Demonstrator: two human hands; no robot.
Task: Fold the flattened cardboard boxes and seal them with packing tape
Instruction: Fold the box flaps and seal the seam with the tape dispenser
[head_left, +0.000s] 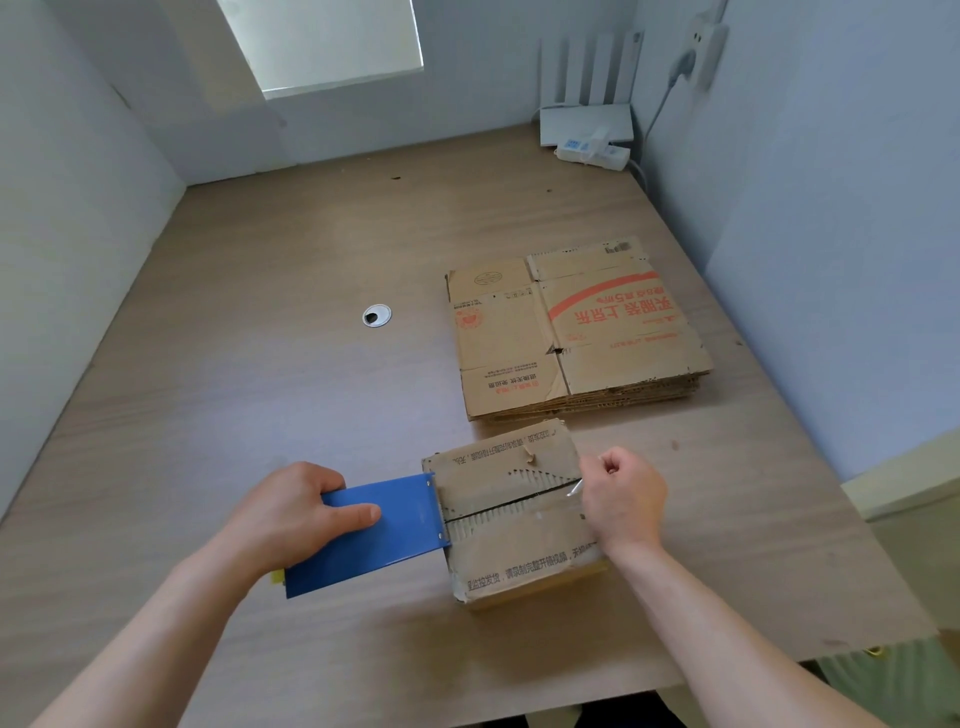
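The small brown folded cardboard box (519, 558) stands in the lower centre-right of the frame on the light wood-grain table (249, 374), flaps closed on top with the seam running left to right. A strip of clear packing tape (524, 512) lies along this seam.

Left hand (291, 512): fingers curled around the flat blue plastic tape dispenser (384, 538), thumb laid along its upper face. The dispenser's front edge touches the left edge of the box top, in line with the seam.

Right hand (623, 499): fingers curled in, thumb and forefinger pinching the free end of the clear tape at the right edge of the box top. The heel of the hand rests on the box's right side.

The stack of flattened brown cardboard boxes with red print (576, 332) lies just behind the folded box, right of centre.

A round metal cable grommet (377, 315) is set into the table at centre. A white router with upright antennas (587, 122) and a white power strip (592, 153) occupy the upper right corner of the table.
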